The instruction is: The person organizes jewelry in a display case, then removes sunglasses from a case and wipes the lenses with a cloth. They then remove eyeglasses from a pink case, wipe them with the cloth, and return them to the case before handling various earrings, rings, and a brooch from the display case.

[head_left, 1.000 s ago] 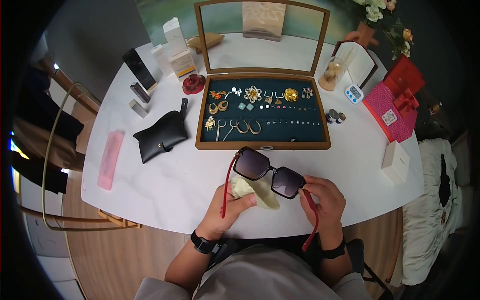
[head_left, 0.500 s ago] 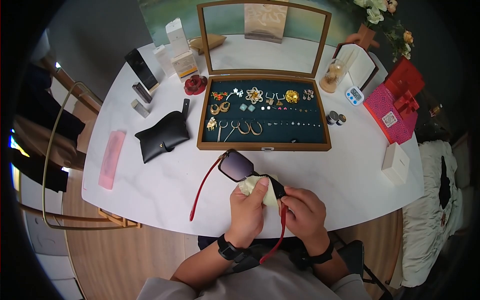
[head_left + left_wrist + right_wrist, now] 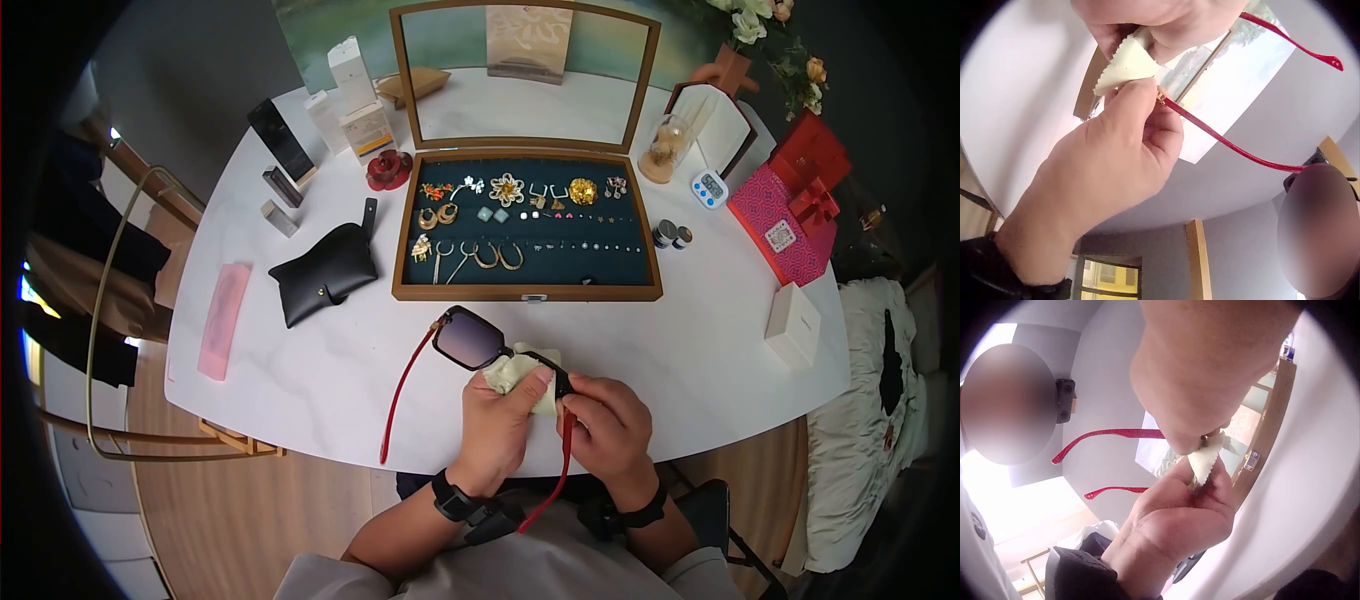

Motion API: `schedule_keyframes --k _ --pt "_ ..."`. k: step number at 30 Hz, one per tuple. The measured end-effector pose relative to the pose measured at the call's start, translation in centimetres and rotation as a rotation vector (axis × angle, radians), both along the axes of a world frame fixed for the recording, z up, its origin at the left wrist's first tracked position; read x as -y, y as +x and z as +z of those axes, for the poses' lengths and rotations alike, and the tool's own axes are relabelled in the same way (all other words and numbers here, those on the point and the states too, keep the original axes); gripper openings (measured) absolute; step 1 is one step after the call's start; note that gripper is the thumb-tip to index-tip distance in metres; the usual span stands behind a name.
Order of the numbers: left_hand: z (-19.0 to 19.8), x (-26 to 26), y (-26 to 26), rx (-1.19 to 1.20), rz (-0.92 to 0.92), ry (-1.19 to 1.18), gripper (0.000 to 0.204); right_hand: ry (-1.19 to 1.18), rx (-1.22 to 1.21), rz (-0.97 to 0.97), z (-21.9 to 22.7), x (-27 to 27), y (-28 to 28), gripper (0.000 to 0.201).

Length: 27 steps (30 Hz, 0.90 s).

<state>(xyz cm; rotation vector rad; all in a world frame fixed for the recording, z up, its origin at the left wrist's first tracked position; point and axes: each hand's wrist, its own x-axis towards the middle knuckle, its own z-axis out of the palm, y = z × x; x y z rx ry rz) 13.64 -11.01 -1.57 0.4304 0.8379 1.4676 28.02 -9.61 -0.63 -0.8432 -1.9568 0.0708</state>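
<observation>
- Sunglasses (image 3: 468,338): at the jewellery box's (image 3: 450,293) six o'clock.
- Left hand (image 3: 494,428): pinches the cloth (image 3: 508,370) over their four-o'clock side.
- Right hand (image 3: 612,428): grasps their four-o'clock corner.
- Step, apparently: lens wiping; next move calls for light, steady rubbing.

1. The right hand (image 3: 1191,394) is uppermost, its fingers curled at the glasses (image 3: 1125,433); a small dark bit of frame peeks out by the fingertips; the lenses I can't make out from this side.
2. The left hand (image 3: 1182,515) is just below, holding the pale cloth (image 3: 1207,459) between thumb and fingers; the cloth's edge is zigzag; a black strap (image 3: 1079,575) rings that wrist.
3. Two red temples (image 3: 1116,490) stick out past the hands, toward the person's head (image 3: 1010,403), which is blurred; a black device (image 3: 1065,401) sits against it.
4. Beyond the hands is the wooden box (image 3: 1280,394), a metal clasp (image 3: 1252,460) on it; the white table (image 3: 1319,444) lies alongside.
</observation>
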Motion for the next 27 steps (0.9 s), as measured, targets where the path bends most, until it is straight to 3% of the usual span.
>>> schedule_keyframes --k 10,18,20,22,27 --pt "-0.2 0.4 0.7 0.022 0.098 -0.023 0.018 -0.022 -0.016 0.013 0.1 -0.3 -0.3 0.024" --pt "0.5 -1.3 -1.3 -0.071 -0.147 0.027 0.011 0.004 -0.041 -0.019 0.7 -2.3 0.0 0.024" --pt "0.9 -1.9 -1.4 0.000 -0.138 0.037 0.010 -0.034 -0.024 0.024 0.7 -3.2 0.1 0.023" --pt "0.9 -2.9 -1.8 -0.122 -0.091 -0.011 0.009 -0.003 -0.021 0.040 0.6 -4.2 -0.3 0.023" --pt "2.0 -6.9 -2.1 -0.176 0.002 0.077 0.014 0.053 -0.038 0.038 1.7 -7.7 -1.5 0.022"
